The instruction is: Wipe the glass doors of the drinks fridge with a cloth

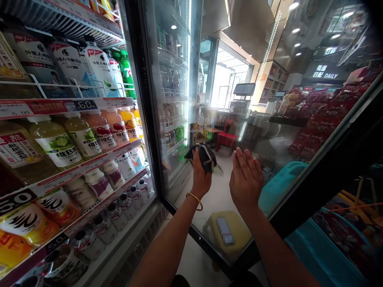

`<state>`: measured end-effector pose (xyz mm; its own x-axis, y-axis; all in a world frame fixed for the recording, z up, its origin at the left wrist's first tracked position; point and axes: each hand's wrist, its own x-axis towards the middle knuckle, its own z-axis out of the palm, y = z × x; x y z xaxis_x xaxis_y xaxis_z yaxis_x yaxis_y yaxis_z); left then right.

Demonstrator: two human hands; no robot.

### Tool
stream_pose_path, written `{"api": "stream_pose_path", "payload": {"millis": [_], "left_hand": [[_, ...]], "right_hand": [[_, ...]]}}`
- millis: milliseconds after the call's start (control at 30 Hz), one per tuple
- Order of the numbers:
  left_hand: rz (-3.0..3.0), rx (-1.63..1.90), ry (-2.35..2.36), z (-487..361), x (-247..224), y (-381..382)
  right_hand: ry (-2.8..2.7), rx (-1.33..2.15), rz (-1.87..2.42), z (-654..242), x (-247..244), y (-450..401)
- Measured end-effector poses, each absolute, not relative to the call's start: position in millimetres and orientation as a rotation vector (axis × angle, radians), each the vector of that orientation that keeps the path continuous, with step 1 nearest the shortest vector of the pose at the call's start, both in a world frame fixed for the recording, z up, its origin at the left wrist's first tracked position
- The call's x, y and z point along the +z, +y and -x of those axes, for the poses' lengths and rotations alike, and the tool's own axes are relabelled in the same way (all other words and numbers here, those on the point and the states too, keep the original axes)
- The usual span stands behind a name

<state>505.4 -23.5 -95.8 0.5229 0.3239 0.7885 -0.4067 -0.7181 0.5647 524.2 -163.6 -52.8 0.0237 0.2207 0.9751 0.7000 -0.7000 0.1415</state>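
A glass cooler door point(221, 191) in a black frame stands swung open in front of me. My left hand point(201, 175), with a gold bangle at the wrist, holds a dark cloth point(206, 157) bunched up against the glass. To its right, my right hand point(245, 175) is raised with its palm towards the pane. Its fingers point up and lie close together, flat, with nothing seen in them. The two hands are apart.
Left of the door, cooler shelves point(89, 167) hold rows of drink bottles. Through the glass show a yellow stool point(239, 229), a red stool point(226, 139) and a counter monitor point(244, 89). Turquoise bins point(323, 255) and red packages point(326, 115) stand at the right.
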Motion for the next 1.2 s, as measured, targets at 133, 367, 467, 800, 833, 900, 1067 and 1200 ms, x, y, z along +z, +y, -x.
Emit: {"api": "stream_pose_path", "payload": {"millis": [133,367,467,800,833,900,1067,1200], "left_hand": [[-2.211,1.262,-0.275,-496,-87,-47],[-2.284,1.338,-0.388,-508,-39,-41],[-2.139,1.344,-0.220,-513,-47,-32],[-2.264,1.245,-0.317,-500,-75,-64],[-2.298,1.258,-0.367,-500,-69,-68],[-2.354,1.294,-0.445,-502,-51,-74],[-2.380,1.341,-0.459,-515,-14,-72],[-2.182,1.361,-0.274,-523,-25,-67]], "right_hand": [[-0.936,-1.696,1.913,-522,-51,-173],[-0.947,-1.659,1.915,-527,-47,-184],[-0.964,-1.650,1.895,-532,-48,-186],[-1.017,-1.679,1.662,-538,-46,-191],[-1.017,-1.668,1.638,-538,-45,-191],[-1.013,-1.646,1.595,-537,-44,-191],[-0.980,-1.625,1.568,-543,-41,-194],[-0.937,-1.584,1.657,-550,-39,-202]]}}
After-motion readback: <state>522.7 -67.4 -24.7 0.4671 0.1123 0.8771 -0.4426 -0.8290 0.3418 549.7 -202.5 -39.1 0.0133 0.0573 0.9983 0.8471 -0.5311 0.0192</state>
